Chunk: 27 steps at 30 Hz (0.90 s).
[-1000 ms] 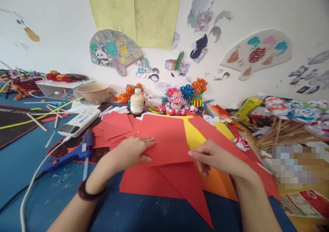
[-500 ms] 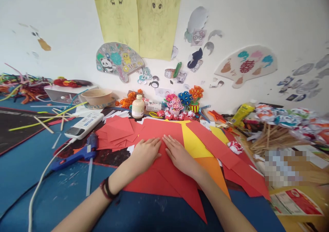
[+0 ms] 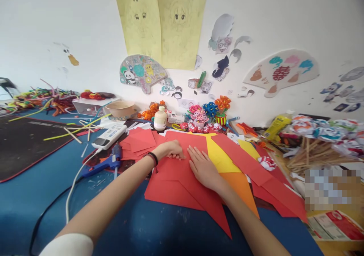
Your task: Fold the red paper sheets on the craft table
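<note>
A large sheet of red paper (image 3: 170, 169) lies on top of other red sheets in front of me. My left hand (image 3: 172, 150) is curled into a loose fist, its knuckles and bent fingers resting on the sheet's upper part. I see nothing held in it. Just to its right, my right hand (image 3: 203, 167) lies flat and open on the same sheet, fingers stretched away from me. Beside that hand, yellow paper (image 3: 222, 155) and orange paper (image 3: 240, 191) show under the red. A stack of small red paper squares (image 3: 139, 140) is left of my left hand.
A blue glue gun (image 3: 106, 163) and a white power strip (image 3: 109, 136) with a cable lie at left. Behind the paper stand a bottle (image 3: 160, 119) and pipe-cleaner flowers (image 3: 210, 111). Long red strips (image 3: 256, 169) and wrapped sticks (image 3: 305, 153) are at right, on the blue table (image 3: 136, 225).
My left hand has gone from flat on the red sheet to curled fingers, its forearm swinging up. My right hand stays flat on the paper. The view has shifted a little left.
</note>
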Each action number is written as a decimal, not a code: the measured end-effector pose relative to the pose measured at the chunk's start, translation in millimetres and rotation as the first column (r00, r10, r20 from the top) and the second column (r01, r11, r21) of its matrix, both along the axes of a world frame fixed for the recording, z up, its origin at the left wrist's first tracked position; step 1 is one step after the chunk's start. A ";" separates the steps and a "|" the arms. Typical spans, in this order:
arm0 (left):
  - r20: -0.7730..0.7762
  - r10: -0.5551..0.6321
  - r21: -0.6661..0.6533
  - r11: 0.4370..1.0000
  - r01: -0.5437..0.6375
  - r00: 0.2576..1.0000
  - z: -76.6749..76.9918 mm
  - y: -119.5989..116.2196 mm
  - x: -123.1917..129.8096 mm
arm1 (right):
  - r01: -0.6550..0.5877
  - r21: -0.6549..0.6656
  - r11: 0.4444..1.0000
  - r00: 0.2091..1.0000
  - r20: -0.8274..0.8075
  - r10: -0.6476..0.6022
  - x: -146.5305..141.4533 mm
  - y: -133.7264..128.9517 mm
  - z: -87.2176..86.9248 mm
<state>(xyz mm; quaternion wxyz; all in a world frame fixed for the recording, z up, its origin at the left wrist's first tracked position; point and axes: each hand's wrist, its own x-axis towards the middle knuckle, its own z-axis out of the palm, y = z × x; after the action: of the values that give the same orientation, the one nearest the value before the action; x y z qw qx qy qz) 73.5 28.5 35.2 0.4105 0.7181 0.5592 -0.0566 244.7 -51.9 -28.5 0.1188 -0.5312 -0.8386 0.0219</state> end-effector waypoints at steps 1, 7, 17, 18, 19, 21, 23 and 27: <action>0.006 0.007 -0.019 1.000 -0.007 1.000 1.4 0.8 -0.4 | 0.004 -0.001 1.000 1.000 0.005 -0.004 -0.2 -0.1 0.1; 0.019 0.048 -0.056 0.997 -0.047 0.999 6.3 0.5 -9.2 | 0.010 0.011 1.000 1.000 0.005 -0.011 0.2 1.3 -3.4; 0.003 0.057 -0.064 0.996 -0.057 0.998 6.4 0.8 -40.7 | 0.015 0.004 1.000 1.000 0.024 -0.015 1.8 1.8 -5.8; 0.001 0.061 -0.067 0.996 -0.061 0.998 7.4 0.5 -45.3 | 0.017 0.002 1.000 1.000 0.026 -0.017 1.9 1.9 -6.0; -0.003 0.066 -0.070 0.995 -0.066 0.998 8.5 0.0 -50.1 | 0.018 0.002 1.000 0.999 0.027 -0.018 2.1 2.0 -6.2; -0.014 0.080 -0.072 0.994 -0.080 0.997 10.8 -1.2 -59.9 | 0.019 0.004 1.000 0.999 0.030 -0.019 2.2 2.4 -6.6; -0.033 0.097 -0.070 0.993 -0.099 0.995 12.4 -2.5 -69.7 | 0.020 0.003 1.000 0.999 0.036 -0.020 2.3 2.7 -6.9; -0.099 0.122 -0.049 0.991 -0.128 0.988 11.9 -6.5 -87.3 | 0.011 0.001 1.000 0.999 0.036 -0.011 2.1 3.2 -7.1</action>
<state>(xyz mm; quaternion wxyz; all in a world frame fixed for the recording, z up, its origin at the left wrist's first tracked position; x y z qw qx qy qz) -13.8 22.0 47.1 0.4057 0.6663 0.6204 -0.0807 246.9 -48.6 -35.6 0.1040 -0.5362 -0.8376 0.0111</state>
